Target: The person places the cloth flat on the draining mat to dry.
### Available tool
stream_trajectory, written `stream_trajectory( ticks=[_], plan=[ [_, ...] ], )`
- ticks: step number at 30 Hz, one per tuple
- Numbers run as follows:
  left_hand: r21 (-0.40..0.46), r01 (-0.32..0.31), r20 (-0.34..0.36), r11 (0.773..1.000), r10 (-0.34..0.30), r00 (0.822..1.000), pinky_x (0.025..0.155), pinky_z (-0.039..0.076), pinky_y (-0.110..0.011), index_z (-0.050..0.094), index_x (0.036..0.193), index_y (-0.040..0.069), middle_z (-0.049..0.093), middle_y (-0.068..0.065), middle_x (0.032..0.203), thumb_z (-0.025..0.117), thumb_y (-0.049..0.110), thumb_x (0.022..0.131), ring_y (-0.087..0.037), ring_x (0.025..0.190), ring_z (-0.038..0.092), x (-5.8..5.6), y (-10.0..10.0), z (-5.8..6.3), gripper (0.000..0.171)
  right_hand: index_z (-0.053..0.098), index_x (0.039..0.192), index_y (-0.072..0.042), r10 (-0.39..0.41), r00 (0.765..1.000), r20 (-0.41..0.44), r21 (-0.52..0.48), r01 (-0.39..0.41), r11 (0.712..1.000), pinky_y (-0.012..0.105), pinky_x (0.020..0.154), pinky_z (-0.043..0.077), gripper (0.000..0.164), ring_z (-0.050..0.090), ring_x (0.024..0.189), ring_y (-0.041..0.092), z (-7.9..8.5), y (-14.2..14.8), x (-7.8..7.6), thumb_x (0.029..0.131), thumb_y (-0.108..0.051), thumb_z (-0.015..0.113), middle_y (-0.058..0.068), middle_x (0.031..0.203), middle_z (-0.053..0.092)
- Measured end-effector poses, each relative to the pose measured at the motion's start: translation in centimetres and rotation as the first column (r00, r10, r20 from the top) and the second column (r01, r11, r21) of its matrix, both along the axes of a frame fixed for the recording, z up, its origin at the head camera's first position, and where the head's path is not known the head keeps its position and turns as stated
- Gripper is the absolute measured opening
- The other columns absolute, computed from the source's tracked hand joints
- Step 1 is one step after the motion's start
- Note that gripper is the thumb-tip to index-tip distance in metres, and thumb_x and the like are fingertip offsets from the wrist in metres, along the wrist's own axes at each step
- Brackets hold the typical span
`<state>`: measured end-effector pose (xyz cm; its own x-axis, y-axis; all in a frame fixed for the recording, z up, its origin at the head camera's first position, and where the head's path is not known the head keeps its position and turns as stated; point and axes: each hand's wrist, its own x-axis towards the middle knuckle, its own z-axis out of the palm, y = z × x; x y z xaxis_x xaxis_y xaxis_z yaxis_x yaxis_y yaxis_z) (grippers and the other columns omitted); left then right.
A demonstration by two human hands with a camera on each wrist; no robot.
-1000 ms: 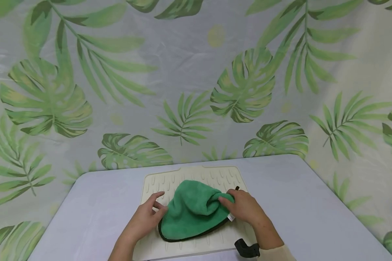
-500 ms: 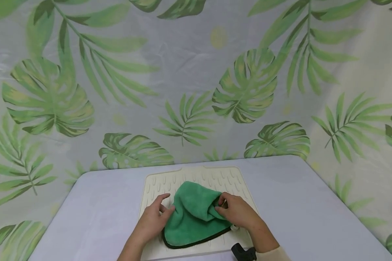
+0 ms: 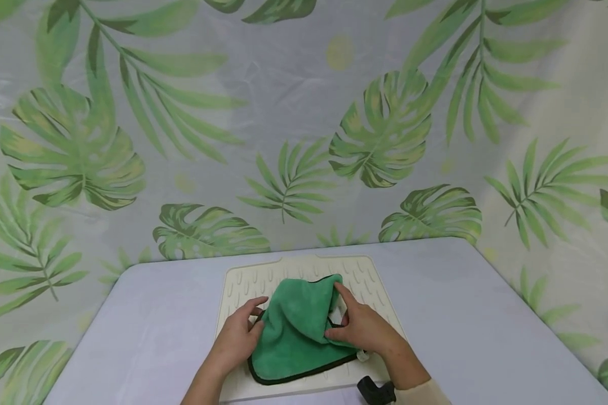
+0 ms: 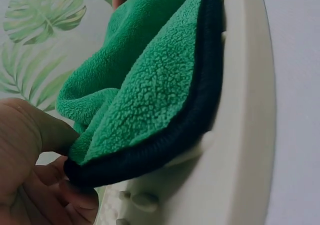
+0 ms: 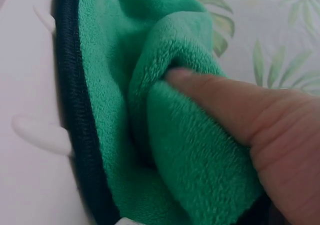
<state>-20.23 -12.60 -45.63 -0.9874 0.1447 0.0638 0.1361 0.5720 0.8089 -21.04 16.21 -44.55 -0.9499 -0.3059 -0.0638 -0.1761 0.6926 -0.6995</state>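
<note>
A green plush cleaning cloth (image 3: 296,343) with a dark edging lies rumpled and partly folded over a cream ridged mat (image 3: 248,277). My left hand (image 3: 235,337) pinches its left edge; in the left wrist view the thumb sits on top of the cloth (image 4: 145,85) and the fingers go under the dark edge. On the other side, my right hand (image 3: 367,326) grips the cloth's right part, index finger up at the raised top corner and thumb lower down. The right wrist view shows that thumb pressing into a fold of the cloth (image 5: 195,150).
The mat lies on a white table (image 3: 461,315) whose far edge meets a leaf-patterned backdrop (image 3: 304,112). A small white tag (image 3: 362,355) sticks out at the cloth's right edge. A black device (image 3: 375,390) sits at my right wrist, by the mat's front right corner.
My right hand has moved left along the cloth and lifted its top right corner, opening the rolled fold. My left hand has shifted slightly right and now pinches the left edge.
</note>
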Motion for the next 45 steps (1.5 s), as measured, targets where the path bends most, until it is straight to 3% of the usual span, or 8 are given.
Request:
stream_trajectory(
  ticks=[9, 16, 21, 27, 31, 37, 41, 45],
  plan=[
    [-0.038, 0.094, -0.004, 0.995, -0.094, 0.996, 0.085, 0.057, -0.038, 0.065, 0.132, 0.016, 0.071, -0.012, 0.124, 0.053, -0.001, 0.099, -0.018, 0.103, 0.069, 0.2, 0.0, 0.1, 0.039, 0.016, 0.165, -0.017, 0.006, 0.993, -0.116, -0.023, -0.009, 1.0, 0.03, 0.065, 0.047, 0.093, 0.061, 0.074, 0.011, -0.4, -0.5, 0.0, 0.088, -0.002, 0.066, 0.005, 0.097, 0.072],
    [-0.074, 0.058, -0.043, 0.996, -0.061, 0.997, 0.093, 0.055, -0.043, 0.071, 0.117, 0.02, 0.069, -0.005, 0.118, 0.052, -0.003, 0.097, -0.02, 0.11, 0.066, 0.1, -0.2, 0.2, 0.036, 0.019, 0.165, -0.02, 0.019, 0.991, -0.13, 0.019, -0.017, 1.0, 0.025, 0.048, 0.032, 0.083, 0.034, 0.044, 0.008, -0.4, -0.5, 0.2, 0.093, 0.005, 0.051, 0.0, 0.051, 0.045],
    [-0.097, 0.017, -0.086, 0.995, -0.025, 0.996, 0.099, 0.054, -0.049, 0.073, 0.12, 0.015, 0.067, -0.006, 0.116, 0.052, -0.005, 0.096, -0.024, 0.113, 0.065, 0.2, -0.3, 0.5, 0.037, 0.014, 0.165, -0.015, -0.073, 0.99, -0.125, 0.001, 0.073, 0.997, 0.028, 0.048, 0.033, 0.082, 0.04, 0.044, 0.012, -0.3, -0.4, 0.1, 0.094, 0.004, 0.049, 0.001, 0.053, 0.046],
    [-0.13, 0.007, -0.049, 0.992, -0.014, 0.999, 0.104, 0.051, -0.051, 0.065, 0.134, 0.008, 0.061, -0.013, 0.121, 0.052, -0.004, 0.095, -0.028, 0.117, 0.062, 0.2, -0.4, 0.7, 0.043, 0.02, 0.164, -0.014, -0.142, 0.98, -0.142, -0.024, 0.14, 0.99, 0.033, 0.058, 0.038, 0.081, 0.049, 0.064, 0.02, -0.2, 0.2, -0.2, 0.091, 0.006, 0.051, 0.022, 0.107, 0.067],
    [-0.142, -0.021, -0.007, 0.99, 0.02, 1.0, 0.105, 0.049, -0.052, 0.058, 0.143, 0.006, 0.054, -0.017, 0.127, 0.049, -0.002, 0.096, -0.03, 0.12, 0.06, 0.3, -0.8, 1.0, 0.048, 0.021, 0.163, -0.009, -0.184, 0.975, -0.128, -0.005, 0.185, 0.983, 0.036, 0.06, 0.04, 0.079, 0.053, 0.075, 0.024, 0.3, 1.1, -0.5, 0.091, 0.003, 0.053, 0.033, 0.14, 0.054],
    [-0.181, -0.063, 0.018, 0.981, 0.068, 0.998, 0.105, 0.049, -0.055, 0.053, 0.146, 0.006, 0.05, -0.02, 0.131, 0.048, 0.0, 0.096, -0.035, 0.122, 0.059, 0.4, -1.6, 1.1, 0.051, 0.027, 0.161, -0.007, -0.225, 0.974, 0.0, 0.063, 0.224, 0.972, 0.038, 0.059, 0.04, 0.075, 0.054, 0.071, 0.027, 0.7, 2.3, -0.6, 0.091, -0.004, 0.054, 0.036, 0.13, 0.058],
    [-0.182, -0.043, 0.023, 0.982, 0.048, 0.999, 0.105, 0.048, -0.057, 0.051, 0.146, 0.005, 0.055, -0.025, 0.135, 0.05, -0.001, 0.094, -0.038, 0.126, 0.058, 0.3, -1.9, 0.8, 0.052, 0.041, 0.154, -0.009, -0.19, 0.978, 0.086, -0.025, 0.192, 0.981, 0.038, 0.062, 0.042, 0.062, 0.056, 0.074, 0.025, 0.5, 2.5, -0.6, 0.095, -0.01, 0.058, 0.022, 0.115, 0.068],
    [-0.124, -0.059, 0.044, 0.99, 0.065, 0.997, 0.096, 0.053, -0.051, 0.05, 0.146, 0.008, 0.064, -0.021, 0.129, 0.053, 0.01, 0.101, -0.033, 0.118, 0.064, 0.1, -1.8, 0.4, 0.046, 0.059, 0.124, -0.008, -0.221, 0.969, 0.114, -0.173, 0.238, 0.956, 0.035, 0.062, 0.043, 0.029, 0.053, 0.068, 0.02, 0.3, 2.3, -0.8, 0.103, -0.028, 0.058, 0.008, 0.083, 0.061]
  ],
)
